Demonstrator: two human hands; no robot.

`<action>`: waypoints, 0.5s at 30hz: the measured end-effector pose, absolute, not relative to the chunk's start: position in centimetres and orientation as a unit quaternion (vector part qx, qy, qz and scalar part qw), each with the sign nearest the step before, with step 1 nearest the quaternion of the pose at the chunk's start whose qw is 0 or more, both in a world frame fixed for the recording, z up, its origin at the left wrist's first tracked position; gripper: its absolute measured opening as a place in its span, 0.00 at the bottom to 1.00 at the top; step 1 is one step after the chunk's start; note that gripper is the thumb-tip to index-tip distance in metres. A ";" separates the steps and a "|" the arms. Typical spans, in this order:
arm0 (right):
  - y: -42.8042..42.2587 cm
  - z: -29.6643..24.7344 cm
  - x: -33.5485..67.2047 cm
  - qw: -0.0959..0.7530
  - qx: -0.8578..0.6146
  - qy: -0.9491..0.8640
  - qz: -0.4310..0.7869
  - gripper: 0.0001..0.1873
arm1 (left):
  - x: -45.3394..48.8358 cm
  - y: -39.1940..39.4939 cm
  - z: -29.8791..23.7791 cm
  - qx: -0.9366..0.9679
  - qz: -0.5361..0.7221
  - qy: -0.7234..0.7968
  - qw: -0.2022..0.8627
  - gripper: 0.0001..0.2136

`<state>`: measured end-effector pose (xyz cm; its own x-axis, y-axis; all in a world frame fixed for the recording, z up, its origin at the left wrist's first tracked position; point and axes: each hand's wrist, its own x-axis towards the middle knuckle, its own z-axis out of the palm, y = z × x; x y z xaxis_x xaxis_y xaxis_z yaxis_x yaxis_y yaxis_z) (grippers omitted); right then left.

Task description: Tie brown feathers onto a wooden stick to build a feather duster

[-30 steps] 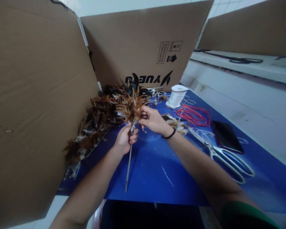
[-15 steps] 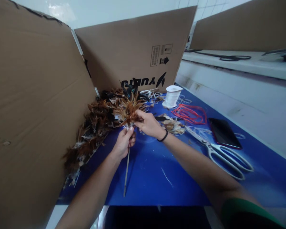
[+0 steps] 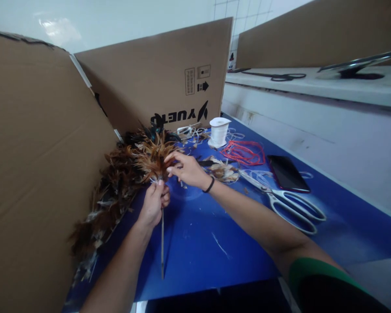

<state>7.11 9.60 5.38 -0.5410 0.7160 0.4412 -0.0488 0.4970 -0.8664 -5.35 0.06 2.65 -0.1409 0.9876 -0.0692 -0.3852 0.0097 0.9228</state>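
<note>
A thin stick (image 3: 162, 250) with a bunch of brown feathers (image 3: 154, 158) around its top is gripped in my left hand (image 3: 154, 202), just below the feathers. The stick's lower end points down toward the table's front edge. At the right side of the bunch is my right hand (image 3: 189, 170), its fingers bent and a little apart, with the fingertips at the feathers. I see nothing held between them. A black band circles my right wrist. Behind the bunch lies a long pile of loose brown and dark feathers (image 3: 117, 187) along the cardboard.
Cardboard panels (image 3: 143, 82) stand at the left and back of the blue table (image 3: 195, 261). To the right are a white ribbon spool (image 3: 219, 134), red cord (image 3: 243, 152), pale feathers (image 3: 223, 170), scissors (image 3: 293, 208) and a phone (image 3: 289, 173). A shelf (image 3: 313, 87) runs along the wall.
My right hand's fingers have loosened from the base of the feathers and spread apart. My left hand keeps its grip on the stick. The whole view has shifted, with things now further left.
</note>
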 end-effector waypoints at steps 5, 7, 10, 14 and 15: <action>15.8 5.0 9.6 0.437 -0.405 -0.722 0.352 0.08 | -6.0 0.4 3.1 0.317 0.662 0.425 0.530 0.15; 18.7 4.2 10.0 0.387 -0.473 -0.744 0.269 0.07 | -6.3 0.5 3.2 0.307 0.679 0.421 0.518 0.15; 22.1 2.8 9.3 0.293 -0.520 -0.779 0.192 0.08 | -6.5 0.7 3.2 0.294 0.702 0.418 0.497 0.14; 24.7 1.3 6.8 0.254 -0.495 -0.809 0.188 0.18 | -6.6 1.0 3.1 0.270 0.729 0.423 0.465 0.12; 25.1 0.9 6.1 0.245 -0.487 -0.817 0.189 0.23 | -6.7 1.0 3.1 0.266 0.733 0.425 0.459 0.12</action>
